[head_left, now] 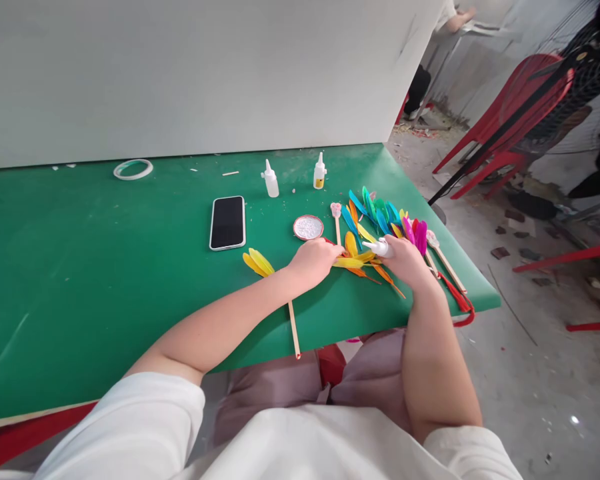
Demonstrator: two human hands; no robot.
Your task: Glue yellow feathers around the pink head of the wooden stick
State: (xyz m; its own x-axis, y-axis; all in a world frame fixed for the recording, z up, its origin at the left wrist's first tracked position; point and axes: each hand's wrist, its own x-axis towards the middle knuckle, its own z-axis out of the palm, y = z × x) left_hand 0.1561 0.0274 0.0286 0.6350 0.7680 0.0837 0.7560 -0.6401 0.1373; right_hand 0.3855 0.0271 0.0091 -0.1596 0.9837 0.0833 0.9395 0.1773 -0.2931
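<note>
On the green table, my left hand (316,261) is closed beside a yellow feather (349,263); what its fingertips pinch is too small to make out. My right hand (406,260) is wrapped round a small white bottle (379,248), whose nozzle points left over the yellow and orange feathers. Blue, green and magenta feathers (380,212) lie in a pile beyond my right hand. A wooden stick (293,328) extends below my left forearm, with yellow feathers (261,262) showing above it. A stick with a pink top (337,220) lies behind my hands.
Two white bottles (271,181) (319,173) stand at the back. A phone (228,223), a round dish (309,227) and a tape roll (133,169) lie on the table (130,280). More sticks (447,263) and a red tassel (455,293) are at right. Red chairs (525,107) stand beyond, near another person's arm (460,20).
</note>
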